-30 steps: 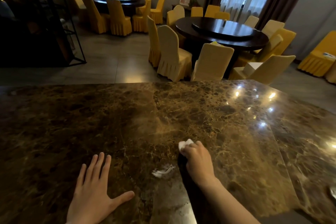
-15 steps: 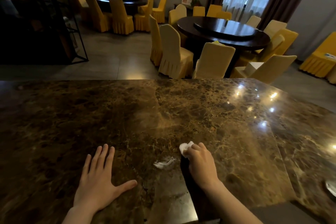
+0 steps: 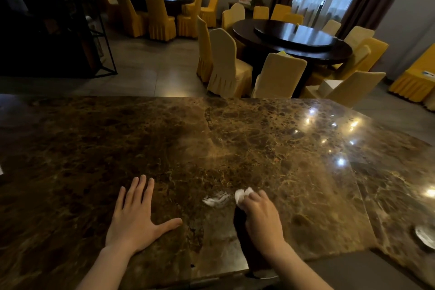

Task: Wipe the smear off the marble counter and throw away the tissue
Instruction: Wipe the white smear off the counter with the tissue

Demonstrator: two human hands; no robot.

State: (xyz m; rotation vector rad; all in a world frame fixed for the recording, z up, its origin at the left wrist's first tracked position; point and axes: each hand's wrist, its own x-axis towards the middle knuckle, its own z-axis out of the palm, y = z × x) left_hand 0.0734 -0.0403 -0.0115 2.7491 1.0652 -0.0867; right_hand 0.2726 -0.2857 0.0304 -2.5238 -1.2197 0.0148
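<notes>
Marble counter (image 3: 270, 148), dark brown and glossy, fills the lower half of the frame. Left hand (image 3: 138, 216) lies flat on it at lower left, fingers spread, holding nothing. Right hand (image 3: 261, 216), at lower centre, pinches a crumpled white tissue (image 3: 242, 194) in its fingertips. White smear (image 3: 215, 199) sits just left of the tissue (possibly touching; the blur hides the gap). Yellow-covered chairs (image 3: 226, 63) fill the background.
</notes>
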